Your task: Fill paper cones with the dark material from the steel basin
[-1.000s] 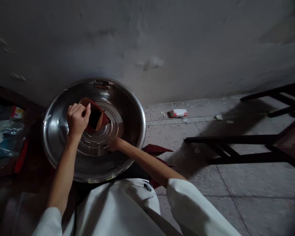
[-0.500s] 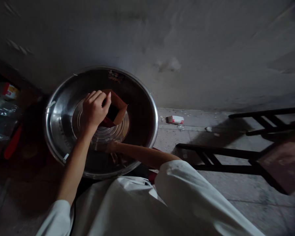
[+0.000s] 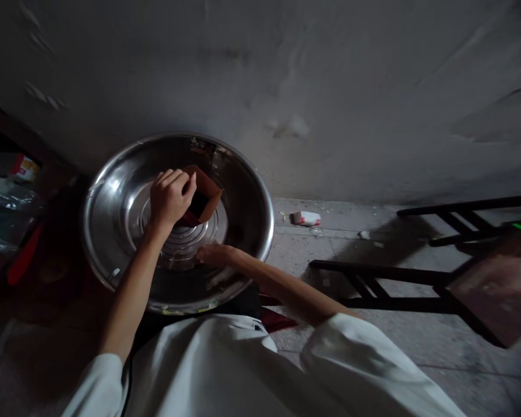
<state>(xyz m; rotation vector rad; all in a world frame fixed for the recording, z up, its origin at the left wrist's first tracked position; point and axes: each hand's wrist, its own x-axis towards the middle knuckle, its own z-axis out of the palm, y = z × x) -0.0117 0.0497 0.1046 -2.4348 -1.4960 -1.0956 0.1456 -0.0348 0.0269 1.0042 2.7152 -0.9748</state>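
Note:
A wide, shiny metal basin [image 3: 243, 174] stands in front of my body. Inside it, my left hand [image 3: 170, 197] is closed on the left edge of an open-topped, reddish-brown box [image 3: 210, 194], apparently of paper or card. The box tilts a little, and its inside is too dark to make out. Low in the near part of the basin is my right hand [image 3: 213, 255], smeared by motion. Its fingers and anything in them cannot be made out; it is apart from the box.
Behind the basin rises a grey wall [image 3: 351, 116]. A small white-and-red carton [image 3: 306, 218] lies on the floor right of the basin. Farther right is an overturned stool [image 3: 399, 271] with dark legs. Clear plastic wrapping [image 3: 11, 202] and a red object [image 3: 24, 255] are at the left.
My right hand has moved slightly up and to the right within the basin. My left hand keeps its hold on the box. The view has shifted a little.

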